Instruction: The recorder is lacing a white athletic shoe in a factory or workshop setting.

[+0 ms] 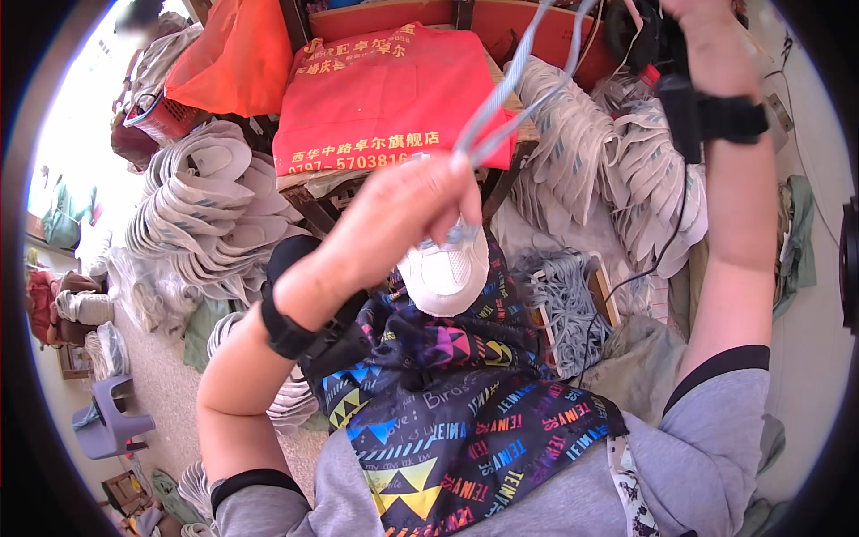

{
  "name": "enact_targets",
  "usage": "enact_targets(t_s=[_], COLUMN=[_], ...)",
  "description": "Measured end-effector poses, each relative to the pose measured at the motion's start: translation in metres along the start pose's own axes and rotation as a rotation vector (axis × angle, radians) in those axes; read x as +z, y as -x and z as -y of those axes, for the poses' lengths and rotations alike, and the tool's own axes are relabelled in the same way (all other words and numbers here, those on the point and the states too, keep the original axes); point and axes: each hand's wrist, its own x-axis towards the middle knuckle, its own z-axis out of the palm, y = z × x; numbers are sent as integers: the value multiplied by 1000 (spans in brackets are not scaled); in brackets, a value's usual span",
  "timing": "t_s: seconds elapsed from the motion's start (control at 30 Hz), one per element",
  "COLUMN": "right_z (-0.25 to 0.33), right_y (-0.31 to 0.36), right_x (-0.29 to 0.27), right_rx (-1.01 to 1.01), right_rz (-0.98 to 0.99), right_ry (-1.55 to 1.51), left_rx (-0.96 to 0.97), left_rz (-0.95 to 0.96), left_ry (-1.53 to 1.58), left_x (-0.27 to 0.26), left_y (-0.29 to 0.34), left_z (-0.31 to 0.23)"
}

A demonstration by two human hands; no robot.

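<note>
We take the white shoe upper [445,273] as our landmark: it rests toe-down on the patterned dark apron [447,430] across our lap, so both hands stay free to work the lace

Right above the shoe, our left hand [403,219] is closed in a pinch on the pale blue-grey shoelace [501,98]. The grip sits close to the eyelets, which reads to us as a way to keep the strands taut and steady where they enter the upper

From that pinch the lace runs up and to the right of the shoe, towards our right hand [707,27], raised high at the top edge. That hand is largely cut off by the rim, so we cannot tell whether it is closed on the far ends or not; the lifted arm suggests we are drawing the length out

Right of the shoe stands a wooden box of grey laces [564,304], near enough to reach. Behind the shoe a red cloth [385,89] covers a bench, and to the left of the shoe lie stacks of white shoe uppers [206,206], with more stacked at upper right
</note>
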Motion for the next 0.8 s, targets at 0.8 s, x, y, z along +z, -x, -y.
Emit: enact_targets(t_s=[0.8], right_z=[-67], right_y=[253], right_x=[156], right_rx=[205], right_rz=[729], right_ry=[298], left_rx=[74], left_rz=[-344], left_ry=[295], left_x=[-6], left_y=[-14], left_z=[0])
